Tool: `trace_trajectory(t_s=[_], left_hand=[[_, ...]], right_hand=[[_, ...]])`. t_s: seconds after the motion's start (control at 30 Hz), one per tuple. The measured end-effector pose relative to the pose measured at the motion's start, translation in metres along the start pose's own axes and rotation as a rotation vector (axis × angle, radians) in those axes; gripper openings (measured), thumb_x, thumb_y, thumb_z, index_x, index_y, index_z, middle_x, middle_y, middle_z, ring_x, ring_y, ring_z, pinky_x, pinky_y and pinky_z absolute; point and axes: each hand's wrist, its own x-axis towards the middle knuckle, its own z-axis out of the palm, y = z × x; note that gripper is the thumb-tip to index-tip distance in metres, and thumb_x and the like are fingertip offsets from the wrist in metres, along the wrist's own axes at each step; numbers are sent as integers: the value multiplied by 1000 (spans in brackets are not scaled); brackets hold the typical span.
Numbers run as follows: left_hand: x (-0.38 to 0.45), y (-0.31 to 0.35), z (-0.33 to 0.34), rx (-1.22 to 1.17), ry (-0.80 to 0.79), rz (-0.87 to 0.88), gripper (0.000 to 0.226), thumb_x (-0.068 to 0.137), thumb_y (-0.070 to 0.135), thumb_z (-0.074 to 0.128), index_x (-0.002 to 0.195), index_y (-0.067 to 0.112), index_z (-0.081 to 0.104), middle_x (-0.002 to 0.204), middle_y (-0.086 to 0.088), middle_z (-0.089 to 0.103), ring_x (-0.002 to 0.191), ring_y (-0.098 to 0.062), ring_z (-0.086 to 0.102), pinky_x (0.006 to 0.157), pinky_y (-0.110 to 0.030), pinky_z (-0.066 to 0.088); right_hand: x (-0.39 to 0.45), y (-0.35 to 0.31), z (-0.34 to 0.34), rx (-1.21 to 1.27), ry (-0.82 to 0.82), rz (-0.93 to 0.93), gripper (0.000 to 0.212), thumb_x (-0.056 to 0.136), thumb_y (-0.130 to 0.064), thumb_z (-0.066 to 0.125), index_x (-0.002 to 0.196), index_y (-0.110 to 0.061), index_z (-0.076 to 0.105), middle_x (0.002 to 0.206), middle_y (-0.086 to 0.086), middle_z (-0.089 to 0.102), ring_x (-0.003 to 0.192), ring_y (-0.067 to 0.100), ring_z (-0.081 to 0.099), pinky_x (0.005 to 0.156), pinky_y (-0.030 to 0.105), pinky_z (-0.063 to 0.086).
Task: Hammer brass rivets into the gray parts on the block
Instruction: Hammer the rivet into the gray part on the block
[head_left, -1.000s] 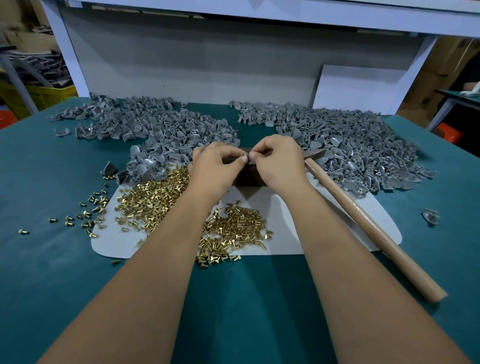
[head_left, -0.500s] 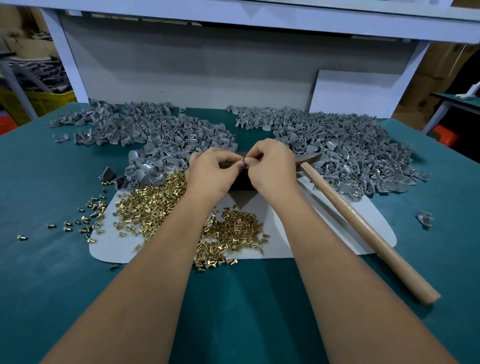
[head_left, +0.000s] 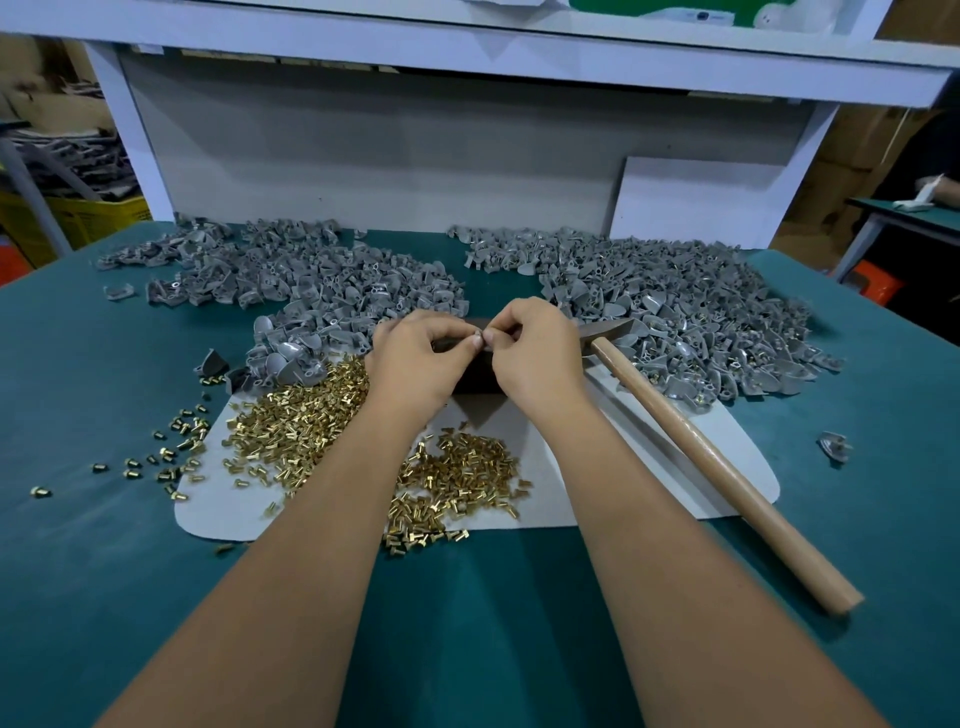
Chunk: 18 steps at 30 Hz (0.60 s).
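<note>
Teal worktop (head_left: 104, 597) carries a white mat (head_left: 748, 467). White shelf frame (head_left: 467, 57) behind, white panel (head_left: 701, 202) leaning against it. Yellow crate (head_left: 78, 218) far left; orange bin (head_left: 878, 286) right.

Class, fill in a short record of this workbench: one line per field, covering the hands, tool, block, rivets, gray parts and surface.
left hand: fingertips pinching a small piece over the block
right hand: fingertips meeting the left's, pinching too
hammer: lying unheld on the right, wooden handle toward the person
block: dark, mostly hidden by hands
brass rivets: heaped on white mat
gray parts: two piles at the back
table: teal
</note>
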Motion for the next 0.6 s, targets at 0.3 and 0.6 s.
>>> trace_trajectory(t_s=[0.3,0.6], left_hand=[[-1,1,-1,4,-3,-54,8,92,30,66,88,36,70,110,13,62,125,-28,47,109,-51,34],[-3,2,-1,-8,8,-71,5,92,31,67,90,35,70,106,16,62,126,-24,44,110,-48,35]], right_hand=[[-9,12,-63,-16,109,139,16,95,-22,49,92,-25,64,83,-10,61,70,5,54,57,25,38],[-38,39,-97,-755,-136,425,18,88,-25,54,73,-18,48,72,3,51,66,23,48,60,28,34]])
